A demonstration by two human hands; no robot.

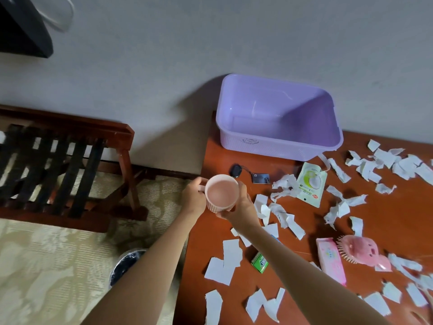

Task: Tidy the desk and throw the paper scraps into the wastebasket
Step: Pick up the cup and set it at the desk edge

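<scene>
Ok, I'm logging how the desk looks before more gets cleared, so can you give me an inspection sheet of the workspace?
Surface: reddish wooden desk, standing against the wall.
Job's things: torn paper scraps strewn across the desk; wastebasket with a black liner on the floor left of the desk.
Clutter: purple basket, empty, at the wall; black fob; pouch; green pack; pink tissue pack; pink hairbrush.
Grippers: left hand and right hand together hold an empty pink cup by the desk's left edge.
Cables: nothing seen.
Surroundings: wooden luggage rack, patterned carpet, black bag.
</scene>
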